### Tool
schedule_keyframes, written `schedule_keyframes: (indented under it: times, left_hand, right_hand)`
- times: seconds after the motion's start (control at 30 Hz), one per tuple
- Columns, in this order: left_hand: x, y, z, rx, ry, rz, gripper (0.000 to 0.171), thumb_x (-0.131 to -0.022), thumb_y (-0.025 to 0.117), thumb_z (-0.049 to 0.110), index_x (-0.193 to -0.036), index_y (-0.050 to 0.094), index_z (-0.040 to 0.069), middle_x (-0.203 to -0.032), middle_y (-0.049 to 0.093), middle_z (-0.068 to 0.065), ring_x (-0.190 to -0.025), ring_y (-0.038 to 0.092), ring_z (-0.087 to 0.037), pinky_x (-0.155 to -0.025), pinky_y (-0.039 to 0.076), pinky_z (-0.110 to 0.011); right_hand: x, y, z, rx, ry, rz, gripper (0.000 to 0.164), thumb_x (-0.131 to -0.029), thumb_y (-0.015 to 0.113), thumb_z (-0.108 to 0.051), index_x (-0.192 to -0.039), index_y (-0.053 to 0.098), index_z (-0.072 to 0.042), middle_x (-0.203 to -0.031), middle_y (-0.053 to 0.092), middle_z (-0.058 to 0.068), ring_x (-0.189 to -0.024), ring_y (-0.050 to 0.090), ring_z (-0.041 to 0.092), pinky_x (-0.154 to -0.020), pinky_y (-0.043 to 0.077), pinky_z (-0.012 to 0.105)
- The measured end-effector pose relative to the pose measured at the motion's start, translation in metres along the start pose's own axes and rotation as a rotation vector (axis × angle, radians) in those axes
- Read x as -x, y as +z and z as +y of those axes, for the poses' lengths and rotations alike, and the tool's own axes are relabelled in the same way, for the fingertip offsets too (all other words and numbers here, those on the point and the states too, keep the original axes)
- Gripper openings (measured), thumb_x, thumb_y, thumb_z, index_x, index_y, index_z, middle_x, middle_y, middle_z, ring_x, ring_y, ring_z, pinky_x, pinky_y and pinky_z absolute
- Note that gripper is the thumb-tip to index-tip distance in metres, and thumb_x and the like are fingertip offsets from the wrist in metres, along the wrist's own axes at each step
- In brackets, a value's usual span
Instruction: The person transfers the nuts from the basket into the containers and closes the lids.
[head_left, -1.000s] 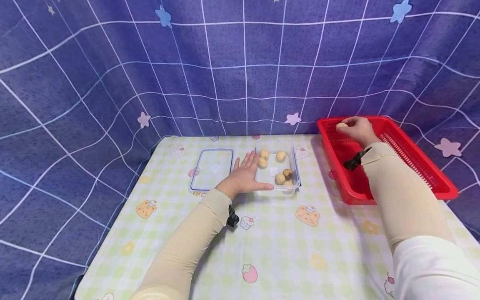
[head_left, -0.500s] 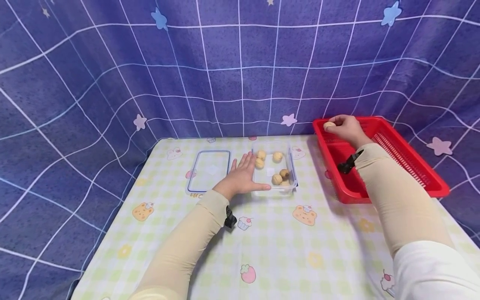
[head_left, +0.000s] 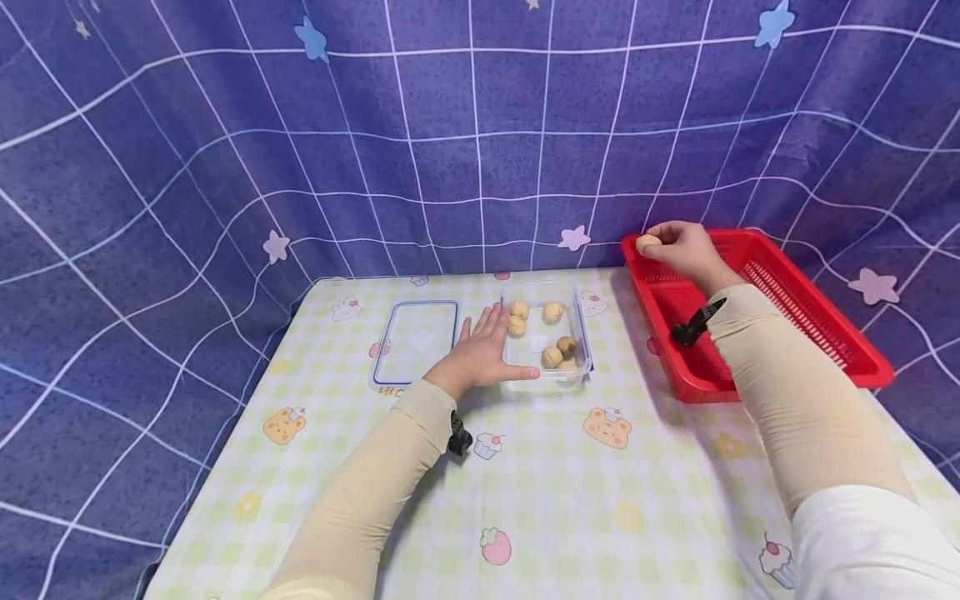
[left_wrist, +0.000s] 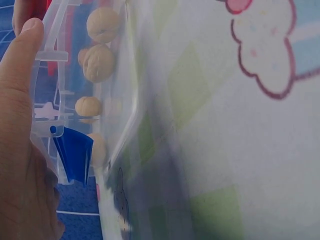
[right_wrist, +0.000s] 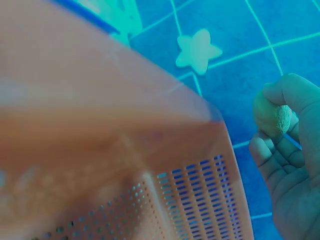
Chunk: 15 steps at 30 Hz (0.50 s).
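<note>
My right hand point(head_left: 688, 252) pinches a walnut point(head_left: 648, 242) between thumb and fingers, above the far left corner of the red basket point(head_left: 678, 379). In the right wrist view the walnut point(right_wrist: 272, 116) shows its rough side beyond the basket rim. My left hand point(head_left: 480, 354) rests with straight, spread fingers along the left side of a clear plastic box point(head_left: 545, 379). Several walnuts point(head_left: 552, 357) lie in that box, in a left group, a single one and a front group. From the left wrist, my thumb point(left_wrist: 20, 60) lies over the box's edge, near a blue clip point(left_wrist: 75, 155).
A clear lid with a blue seal point(head_left: 416, 342) lies flat left of the box. A checked cloth point(head_left: 555, 500) covers the table. Behind stands a dark blue curtain point(head_left: 450, 167) with a grid and stars.
My right hand has moved left and slightly up with the walnut, from over the basket's interior to its far left corner. The left hand keeps its place at the box.
</note>
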<state>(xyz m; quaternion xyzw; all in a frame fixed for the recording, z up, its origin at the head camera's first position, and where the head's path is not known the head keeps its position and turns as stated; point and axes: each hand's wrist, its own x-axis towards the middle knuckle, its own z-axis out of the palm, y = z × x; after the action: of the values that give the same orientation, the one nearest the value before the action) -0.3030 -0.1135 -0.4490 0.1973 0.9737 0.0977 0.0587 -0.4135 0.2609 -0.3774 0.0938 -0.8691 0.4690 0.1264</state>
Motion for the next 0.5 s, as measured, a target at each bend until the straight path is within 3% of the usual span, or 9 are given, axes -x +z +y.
schedule_keyframes:
  times: [0.17, 0.4, 0.5]
  left_hand:
    - [0.000, 0.000, 0.001, 0.026, 0.001, 0.005, 0.132, -0.075, 0.051, 0.091, -0.162, -0.006, 0.010, -0.169, -0.011, -0.011, -0.155, -0.010, -0.024, -0.122, -0.009, -0.052]
    - [0.000, 0.000, 0.002, 0.015, 0.010, 0.023, 0.131, -0.077, 0.052, 0.089, -0.162, -0.004, 0.008, -0.169, -0.004, -0.015, -0.155, -0.006, -0.026, -0.124, -0.001, -0.057]
    - [0.000, -0.001, 0.001, 0.013, 0.006, 0.014, 0.132, -0.076, 0.052, 0.090, -0.162, -0.006, 0.008, -0.169, -0.006, -0.014, -0.155, -0.007, -0.025, -0.123, -0.003, -0.055]
  right_hand:
    - [0.001, 0.005, -0.008, -0.011, 0.008, -0.003, 0.036, -0.088, 0.077, -0.018, -0.113, 0.068, 0.006, -0.081, 0.063, -0.009, -0.073, 0.055, 0.001, -0.065, 0.046, 0.013]
    - [0.004, 0.014, -0.022, -0.051, -0.006, -0.027, 0.037, -0.088, 0.077, -0.017, -0.115, 0.067, 0.008, -0.084, 0.065, -0.006, -0.072, 0.057, 0.000, -0.065, 0.048, 0.013]
    - [0.005, 0.021, -0.028, -0.079, -0.015, -0.041, 0.037, -0.088, 0.077, -0.016, -0.114, 0.067, 0.008, -0.082, 0.065, -0.005, -0.070, 0.058, 0.000, -0.062, 0.049, 0.013]
